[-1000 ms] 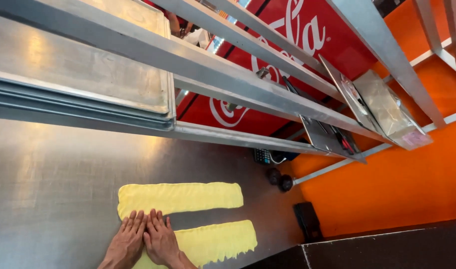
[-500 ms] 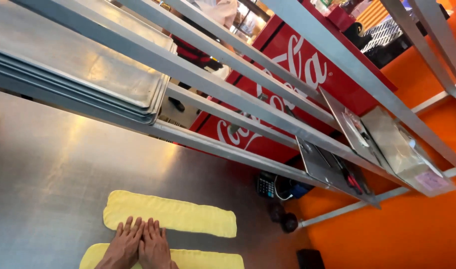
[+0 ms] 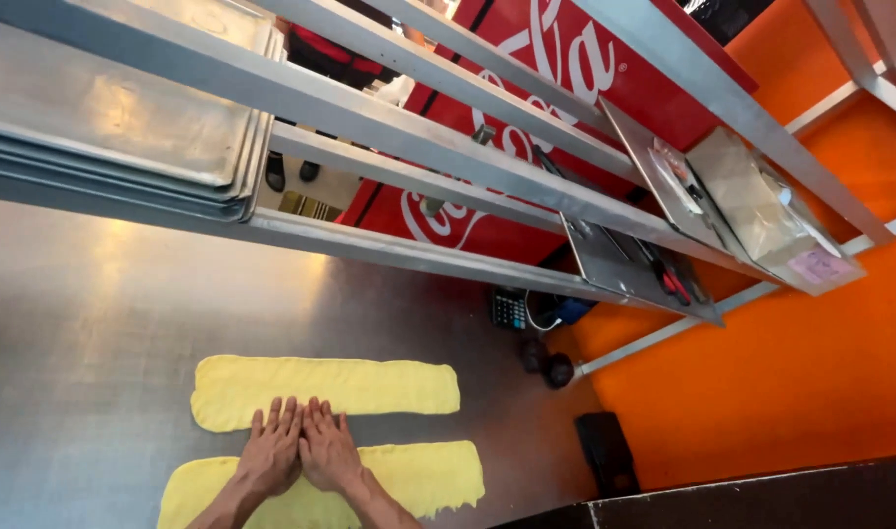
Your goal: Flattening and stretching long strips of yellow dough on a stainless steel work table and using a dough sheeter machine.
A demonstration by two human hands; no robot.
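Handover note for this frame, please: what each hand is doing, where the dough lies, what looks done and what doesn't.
Left hand: open, flat, palm down across the two dough strips.
Right hand: open, flat beside it, the two hands touching.
Far dough strip: long, flattened, lying on the steel table.
Near dough strip: parallel to it, partly cut off by the frame edge.
Done: both strips look flattened.
Left: neither is rolled or folded; the stacked trays on the shelf above hold no dough that shows.
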